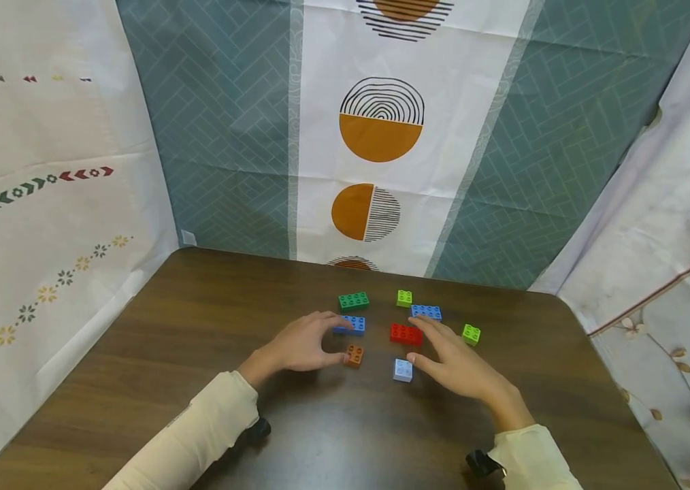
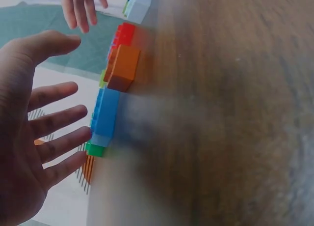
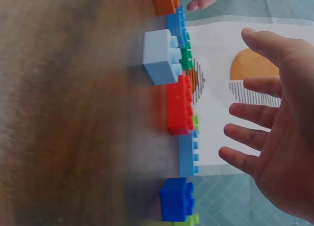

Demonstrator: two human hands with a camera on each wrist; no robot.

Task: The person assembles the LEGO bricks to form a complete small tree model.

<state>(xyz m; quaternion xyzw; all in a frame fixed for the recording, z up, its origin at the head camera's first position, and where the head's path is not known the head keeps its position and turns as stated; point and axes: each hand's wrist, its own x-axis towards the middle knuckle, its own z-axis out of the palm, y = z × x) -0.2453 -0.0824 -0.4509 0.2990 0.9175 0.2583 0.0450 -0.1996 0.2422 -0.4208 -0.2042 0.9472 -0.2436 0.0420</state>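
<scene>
My left hand (image 1: 304, 342) hovers with spread fingers over the left group of toy building bricks and holds nothing. Around its fingertips are a blue brick (image 1: 355, 327) and an orange brick (image 1: 354, 356), with a green brick (image 1: 354, 301) behind. My right hand (image 1: 461, 361), fingers apart, is also above the table and grips nothing. Near its thumb sits a pale blue brick (image 1: 403, 370); a red brick (image 1: 405, 334) and another blue brick (image 1: 426, 312) lie by its fingertips. A dark blue brick (image 3: 174, 199) shows in the right wrist view; the right hand hides it from the head view.
Two lime bricks stand on the brown wooden table (image 1: 155, 354): one lime brick (image 1: 404, 298) at the back, another lime brick (image 1: 471, 334) right of the right hand. Patterned cloths hang behind the table (image 1: 235, 136) and along both sides.
</scene>
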